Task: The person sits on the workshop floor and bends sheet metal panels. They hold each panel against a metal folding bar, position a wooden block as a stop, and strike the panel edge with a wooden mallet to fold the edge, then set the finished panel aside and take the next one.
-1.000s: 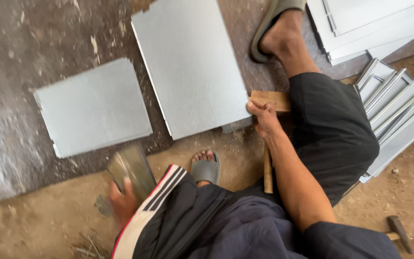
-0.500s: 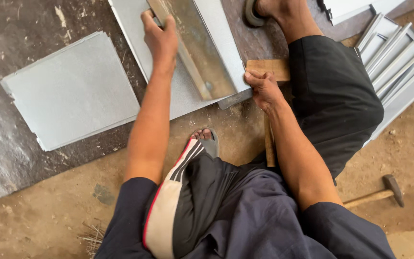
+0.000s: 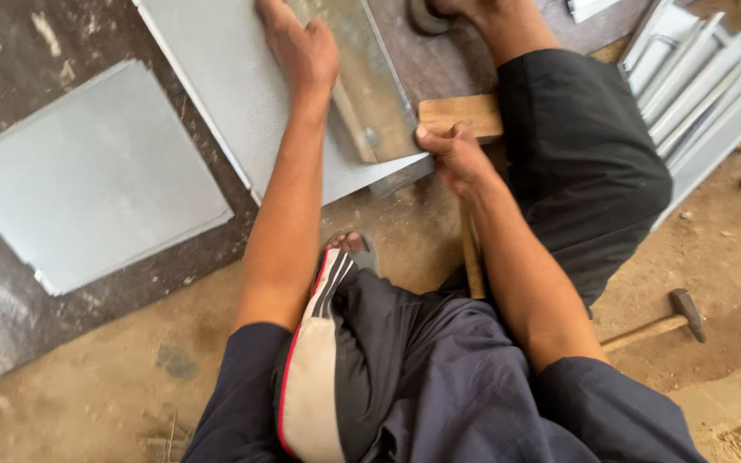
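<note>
While the left hand (image 3: 302, 51) presses flat on a metal bar (image 3: 370, 81), the right hand (image 3: 452, 154) grips a wooden mallet (image 3: 460, 116); its handle is partly hidden. The metal sheet (image 3: 242, 103) beneath runs off the top edge.

left hand (image 3: 302, 51) pressing metal bar (image 3: 370, 81) onto sheet (image 3: 242, 111) top centre, right hand (image 3: 452, 154) gripping wooden mallet (image 3: 465, 116) centre, second sheet (image 3: 87, 189) left, hammer (image 3: 658, 321) lower right, folded sheets (image 3: 705, 86) upper right

A sheet-metal workshop: cut metal sheets (image 3: 96, 184), folded metal profiles (image 3: 705, 94) and a hammer (image 3: 658, 321) on a dirt floor (image 3: 87, 394).
</note>
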